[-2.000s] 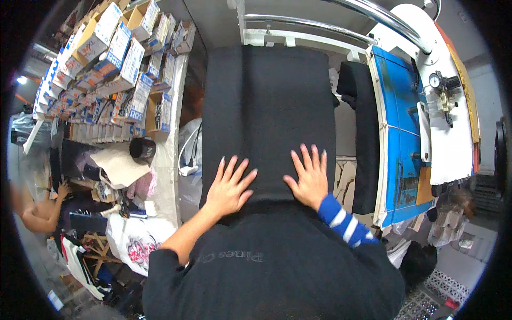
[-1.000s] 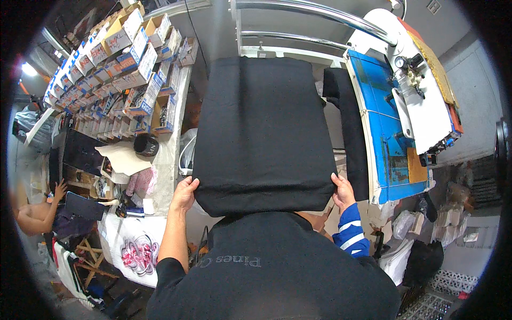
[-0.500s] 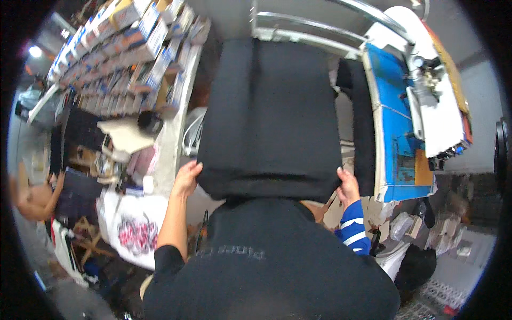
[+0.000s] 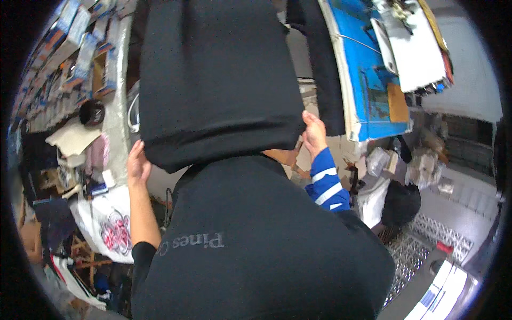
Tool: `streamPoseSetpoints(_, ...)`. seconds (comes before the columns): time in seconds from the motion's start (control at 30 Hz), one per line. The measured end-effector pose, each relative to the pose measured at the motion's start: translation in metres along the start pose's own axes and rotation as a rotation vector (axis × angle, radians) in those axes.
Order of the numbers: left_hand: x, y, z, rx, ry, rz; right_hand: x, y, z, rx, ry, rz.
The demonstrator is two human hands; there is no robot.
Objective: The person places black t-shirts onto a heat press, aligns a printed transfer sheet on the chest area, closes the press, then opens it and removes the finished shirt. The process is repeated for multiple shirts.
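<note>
A black garment lies spread flat in front of me, its near hem folded in a thick ridge close to my body. Beside its right edge hangs a long sleeve-like black strip. At the near left corner my left hand rests against the cloth edge, fingers stretched upward and loose. My right hand pinches the near right edge, thumb on top and the other fingers partly hidden. What supports the cloth underneath is hidden.
To the right stands a blue table-like surface with a white edge. Shelves of boxes fill the upper left, with a round black object below them. A white cloth with a pink print lies at left. Plastic-wrapped bundles sit at right.
My view has tilted down and shifted right, so the garment and hands appear higher and further left. My left hand's fingers have loosened from the garment edge; the right keeps its grip.
</note>
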State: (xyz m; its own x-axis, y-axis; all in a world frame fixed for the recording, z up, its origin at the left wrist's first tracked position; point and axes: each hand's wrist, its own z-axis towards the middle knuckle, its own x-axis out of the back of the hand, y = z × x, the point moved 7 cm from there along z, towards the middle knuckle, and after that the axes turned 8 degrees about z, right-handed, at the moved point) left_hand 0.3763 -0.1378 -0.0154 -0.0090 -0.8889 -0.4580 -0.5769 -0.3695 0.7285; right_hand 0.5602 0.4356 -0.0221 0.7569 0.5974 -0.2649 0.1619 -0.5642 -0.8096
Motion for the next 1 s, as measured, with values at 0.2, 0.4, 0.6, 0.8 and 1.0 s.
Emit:
streamPoseSetpoints(0.2,-0.007,-0.003,0.007,0.029,-0.095,-0.134,-0.019,-0.009,-0.016,-0.046,-0.03,0.059)
streamPoseSetpoints(0.4,-0.001,-0.01,0.01,0.026,-0.117,-0.14,-0.011,-0.002,-0.012,-0.024,-0.019,0.058)
streamPoseSetpoints(0.6,0.006,-0.018,0.014,0.034,-0.079,-0.169,-0.019,-0.003,-0.019,0.066,0.019,-0.065)
streamPoseSetpoints(0.8,0.007,-0.04,0.016,-0.071,0.139,0.237,-0.017,0.012,-0.015,0.212,0.135,-0.396)
streamPoseSetpoints(1.0,-0.022,-0.054,0.006,0.03,0.24,0.554,-0.036,0.051,-0.013,-0.294,-0.257,0.069)
